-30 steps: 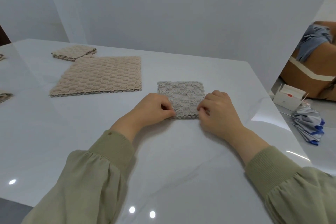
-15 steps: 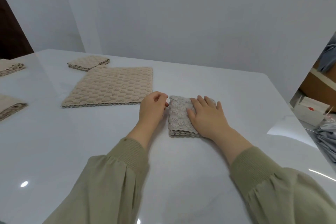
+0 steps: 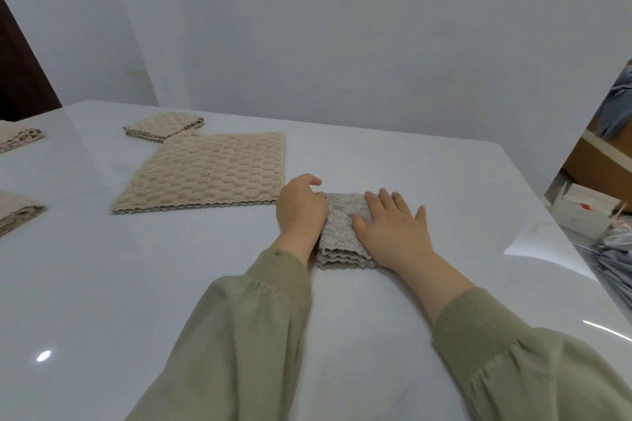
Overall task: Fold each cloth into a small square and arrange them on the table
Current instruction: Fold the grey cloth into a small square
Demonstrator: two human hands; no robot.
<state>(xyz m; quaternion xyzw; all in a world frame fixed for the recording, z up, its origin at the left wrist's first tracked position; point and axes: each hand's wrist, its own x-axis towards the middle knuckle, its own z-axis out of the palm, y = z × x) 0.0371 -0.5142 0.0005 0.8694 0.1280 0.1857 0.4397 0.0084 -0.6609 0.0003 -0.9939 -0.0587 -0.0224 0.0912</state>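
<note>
- Pressing down on the grey cloth (image 3: 342, 229) with the right hand (image 3: 393, 232), fingers straight and spread, gripping nothing.
- Resting the left hand (image 3: 301, 208) against that cloth's left edge, fingers loosely curled; impossible to tell whether pinching a layer.
- Lying near the middle of the table (image 3: 136, 301), folded into a thick narrow stack with layered edges facing the body; probably only smoothing or one last fold short of a small square.
- Apparently finished: a folded beige square (image 3: 164, 125) at the far side, a folded beige piece (image 3: 18, 138) and a second beige piece (image 3: 17, 212) at the left rim.
- Left to fold, by the look of it: the large beige cloth (image 3: 208, 174), flat, just beside the left hand.
- Sitting off the table's right side, well apart: a white box (image 3: 578, 215), no likely hindrance.
</note>
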